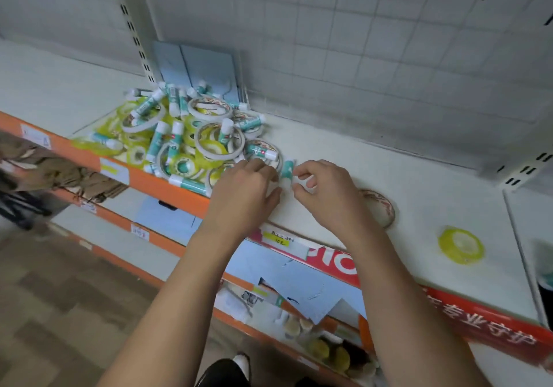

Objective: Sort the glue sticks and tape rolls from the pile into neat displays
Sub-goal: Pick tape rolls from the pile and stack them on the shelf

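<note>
A pile [191, 135] of teal-and-white glue sticks and white and yellow-green tape rolls lies at the shelf's left. Just right of the pile, one teal glue stick [288, 168] stands between my two hands. My left hand [248, 189] reaches in from the left, with its curled fingertips against the stick's lower end. From the right, my right hand [323, 189] pinches the stick with curled index finger and thumb. A brown-patterned tape roll [381, 207] lies flat behind my right wrist, partly hidden. A yellow-green tape roll [460, 244] lies alone further right.
The white shelf [389, 171] has an orange and red front edge and a grid back panel. Blue cards [200, 69] lean at the back behind the pile. A dark container [545, 270] sits at the right edge. Lower shelves hold papers and small goods.
</note>
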Available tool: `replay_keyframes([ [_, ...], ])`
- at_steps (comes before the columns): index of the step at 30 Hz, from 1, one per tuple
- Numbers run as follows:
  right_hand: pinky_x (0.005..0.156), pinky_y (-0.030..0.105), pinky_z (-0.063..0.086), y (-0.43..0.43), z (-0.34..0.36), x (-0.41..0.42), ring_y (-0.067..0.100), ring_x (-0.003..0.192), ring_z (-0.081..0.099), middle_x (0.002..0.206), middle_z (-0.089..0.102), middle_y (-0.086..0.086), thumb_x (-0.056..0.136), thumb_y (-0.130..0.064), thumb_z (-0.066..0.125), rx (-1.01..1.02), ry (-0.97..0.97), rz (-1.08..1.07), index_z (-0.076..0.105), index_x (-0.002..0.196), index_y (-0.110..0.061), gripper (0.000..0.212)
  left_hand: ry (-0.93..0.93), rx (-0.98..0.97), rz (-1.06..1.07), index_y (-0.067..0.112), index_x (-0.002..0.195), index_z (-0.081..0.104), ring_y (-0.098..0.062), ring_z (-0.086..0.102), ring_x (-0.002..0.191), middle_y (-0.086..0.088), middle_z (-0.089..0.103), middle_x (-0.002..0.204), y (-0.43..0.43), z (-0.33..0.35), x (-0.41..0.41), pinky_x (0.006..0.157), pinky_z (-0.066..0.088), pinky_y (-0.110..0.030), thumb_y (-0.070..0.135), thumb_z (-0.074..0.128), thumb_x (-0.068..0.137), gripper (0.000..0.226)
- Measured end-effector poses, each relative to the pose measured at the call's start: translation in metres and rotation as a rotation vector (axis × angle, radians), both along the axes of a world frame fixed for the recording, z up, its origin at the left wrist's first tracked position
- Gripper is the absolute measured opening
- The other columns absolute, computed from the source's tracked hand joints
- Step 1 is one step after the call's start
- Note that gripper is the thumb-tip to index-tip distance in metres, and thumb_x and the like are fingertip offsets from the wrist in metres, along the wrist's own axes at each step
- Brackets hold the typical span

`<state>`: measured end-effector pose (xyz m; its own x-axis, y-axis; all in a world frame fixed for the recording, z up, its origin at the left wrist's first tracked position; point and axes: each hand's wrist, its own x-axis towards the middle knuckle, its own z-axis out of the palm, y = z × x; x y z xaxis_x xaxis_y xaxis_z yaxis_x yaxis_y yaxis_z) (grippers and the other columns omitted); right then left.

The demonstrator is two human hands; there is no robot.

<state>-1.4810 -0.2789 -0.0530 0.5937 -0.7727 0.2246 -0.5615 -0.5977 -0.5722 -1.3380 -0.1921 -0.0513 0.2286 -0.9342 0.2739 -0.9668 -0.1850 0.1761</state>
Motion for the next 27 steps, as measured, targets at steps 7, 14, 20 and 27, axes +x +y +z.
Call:
replay_keyframes([
  [7, 0.084, 0.026, 0.042, -0.014, -0.008, 0.045, 0.023, 0.096, 0.060, 0.106, 0.064, 0.008, 0.084, -0.014, 0.065, 0.027, -0.005, -0.175, 0.072, 0.104, -0.013, 0.021, -0.014, -0.008, -0.137, 0.012, 0.108, 0.067, -0.031, 0.057, 0.101, -0.007, 0.063, 0.107, -0.019, 0.005, 0.036, 0.077, 0.047, -0.041, 0.023, 0.059, 0.089, 0.024],
  [14, 0.093, 0.041, 0.042, -0.019, -0.028, 0.078, 0.035, 0.108, 0.055, 0.118, 0.059, 0.018, 0.093, -0.021, 0.060, 0.101, 0.150, -0.351, 0.056, 0.119, -0.002, 0.033, -0.025, 0.001, -0.225, 0.015, 0.106, 0.064, -0.023, 0.054, 0.106, -0.002, 0.058, 0.110, -0.044, 0.002, 0.055, 0.077, 0.045, -0.036, 0.022, 0.051, 0.091, 0.021],
  [20, 0.084, 0.041, 0.047, -0.018, -0.019, 0.064, 0.032, 0.098, 0.059, 0.106, 0.065, 0.016, 0.084, -0.007, 0.059, 0.088, 0.087, -0.379, 0.066, 0.107, -0.002, 0.025, -0.135, 0.074, -0.220, 0.012, 0.120, 0.059, -0.029, 0.053, 0.111, -0.008, 0.057, 0.119, -0.070, 0.001, 0.060, 0.083, 0.042, -0.038, 0.020, 0.043, 0.095, 0.031],
  [27, 0.087, 0.040, 0.045, -0.009, -0.005, 0.049, 0.028, 0.097, 0.057, 0.109, 0.063, 0.011, 0.084, -0.005, 0.058, 0.030, 0.008, -0.352, 0.064, 0.118, -0.012, 0.034, -0.207, 0.113, -0.123, 0.011, 0.115, 0.060, -0.031, 0.048, 0.113, -0.010, 0.054, 0.118, -0.085, -0.010, 0.057, 0.087, 0.036, -0.038, 0.018, 0.044, 0.094, 0.027],
])
